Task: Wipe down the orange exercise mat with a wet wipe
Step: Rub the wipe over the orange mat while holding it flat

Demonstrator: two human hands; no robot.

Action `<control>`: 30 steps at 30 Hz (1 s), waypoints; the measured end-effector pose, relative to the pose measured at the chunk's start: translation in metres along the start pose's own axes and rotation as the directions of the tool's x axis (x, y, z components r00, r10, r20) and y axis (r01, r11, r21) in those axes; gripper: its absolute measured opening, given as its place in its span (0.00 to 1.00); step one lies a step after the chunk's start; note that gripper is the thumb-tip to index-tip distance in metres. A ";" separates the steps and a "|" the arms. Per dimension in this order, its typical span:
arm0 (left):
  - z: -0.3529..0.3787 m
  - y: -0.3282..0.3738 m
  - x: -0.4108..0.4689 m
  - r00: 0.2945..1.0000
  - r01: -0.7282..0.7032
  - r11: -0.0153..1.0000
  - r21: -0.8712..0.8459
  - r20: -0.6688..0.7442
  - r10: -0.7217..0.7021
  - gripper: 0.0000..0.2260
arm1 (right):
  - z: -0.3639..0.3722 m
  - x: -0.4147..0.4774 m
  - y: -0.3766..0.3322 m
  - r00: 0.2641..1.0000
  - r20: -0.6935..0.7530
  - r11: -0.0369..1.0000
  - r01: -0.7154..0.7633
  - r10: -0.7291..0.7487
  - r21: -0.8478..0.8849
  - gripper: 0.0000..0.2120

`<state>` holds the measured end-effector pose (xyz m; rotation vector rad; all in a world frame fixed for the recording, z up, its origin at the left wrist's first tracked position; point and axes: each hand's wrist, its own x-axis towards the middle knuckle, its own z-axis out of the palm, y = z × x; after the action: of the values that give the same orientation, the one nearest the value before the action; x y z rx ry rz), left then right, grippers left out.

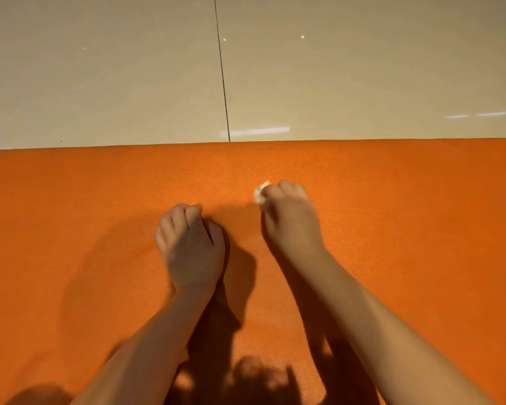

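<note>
Orange mat (70, 200) lies flat on the tile floor (100, 83) and fills the near half of the view. Its far edge runs straight across, w/ a dark grout line (222, 71) meeting it. Right hand (289, 217) is balled tight round the wet wipe (260, 194), knuckles down on the mat near that far edge; only a small white tuft pokes out on the thumb side. Left hand (190, 244) sits just beside it, nearer the person, fingers curled under into a fist w/ nothing showing in it, prob. just propping weight. Wipe looks soft, limp, damp & v. light. I'd guess it bunches and tears easily, so best kept wadded under the fingers, not pinched at a corner. Mat looks pebbled, grippy, flexible, and likely ripples if pushed hard w/o the other hand pinning it. Count: 1 mat, 1 wipe, 2 hands.
</note>
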<state>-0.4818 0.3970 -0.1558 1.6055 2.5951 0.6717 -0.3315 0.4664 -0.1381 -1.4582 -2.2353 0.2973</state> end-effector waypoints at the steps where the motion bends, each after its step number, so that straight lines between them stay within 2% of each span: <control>1: 0.000 0.000 0.000 1.000 0.000 1.000 -0.004 -0.002 0.000 0.14 | -0.002 -0.006 -0.001 0.995 0.066 0.997 0.073 -0.074 0.021 0.06; 3: -0.001 0.000 -0.001 1.000 -0.010 1.000 0.001 -0.001 0.010 0.15 | -0.008 -0.006 0.009 0.991 0.106 0.996 0.083 -0.085 0.020 0.07; 6: 0.000 0.000 -0.001 0.999 -0.033 0.999 0.028 -0.010 0.034 0.16 | -0.014 -0.003 0.028 0.979 -0.051 0.981 -0.194 0.195 0.030 0.07; 8: 0.001 -0.001 -0.001 0.999 -0.046 0.997 0.054 -0.021 0.048 0.16 | -0.014 -0.009 0.021 0.960 -0.103 0.964 -0.255 0.262 0.071 0.07; 11: 0.001 -0.002 -0.002 0.998 -0.048 0.996 0.070 -0.044 0.051 0.15 | -0.009 -0.031 0.000 0.996 0.033 0.990 -0.083 0.080 0.117 0.04; 13: 0.002 -0.002 -0.002 0.997 -0.052 0.996 0.071 -0.050 0.055 0.14 | -0.013 -0.039 0.003 0.992 0.123 0.994 0.022 -0.036 0.111 0.03; 15: 0.004 -0.003 -0.001 0.995 -0.068 0.994 0.086 -0.067 0.074 0.13 | -0.017 -0.037 0.015 0.996 0.086 0.998 -0.016 0.011 0.061 0.03; 17: 0.007 -0.005 -0.001 0.991 -0.088 0.991 0.098 -0.092 0.097 0.12 | -0.019 -0.036 0.021 0.982 -0.028 0.982 -0.183 0.184 0.034 0.03; 19: 0.009 -0.008 0.000 0.987 -0.099 0.990 0.104 -0.119 0.112 0.11 | -0.016 -0.042 0.010 0.962 -0.099 0.967 -0.254 0.256 0.031 0.04; 21: 0.010 -0.008 0.000 0.986 -0.089 0.991 0.100 -0.130 0.102 0.11 | -0.011 -0.054 -0.009 0.983 -0.051 0.984 -0.173 0.175 0.035 0.04; 23: 0.012 -0.007 0.001 0.988 -0.070 0.994 0.088 -0.129 0.081 0.12 | -0.012 -0.066 -0.016 0.998 0.050 0.998 -0.033 0.030 0.062 0.04; 25: 0.010 -0.005 0.001 0.993 -0.052 0.996 0.070 -0.104 0.059 0.12 | -0.019 -0.068 -0.007 0.995 0.100 0.998 0.003 -0.010 0.064 0.04; 27: 0.007 -0.004 0.001 0.997 -0.037 0.998 0.044 -0.062 0.039 0.13 | -0.025 -0.065 0.006 0.991 0.049 0.992 -0.125 0.123 0.035 0.03; 29: 0.003 -0.004 0.002 0.999 -0.027 0.999 0.019 -0.023 0.027 0.14 | -0.027 -0.064 0.007 0.952 -0.034 0.951 -0.301 0.304 0.069 0.04; 30: 0.003 -0.004 0.002 0.999 -0.029 1.000 0.012 -0.013 0.029 0.15 | -0.026 -0.067 0.000 0.946 -0.050 0.946 -0.314 0.319 0.085 0.05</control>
<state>-0.4861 0.3982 -0.1593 1.6507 2.5952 0.6721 -0.2962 0.4044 -0.1326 -1.7589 -1.9136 0.4268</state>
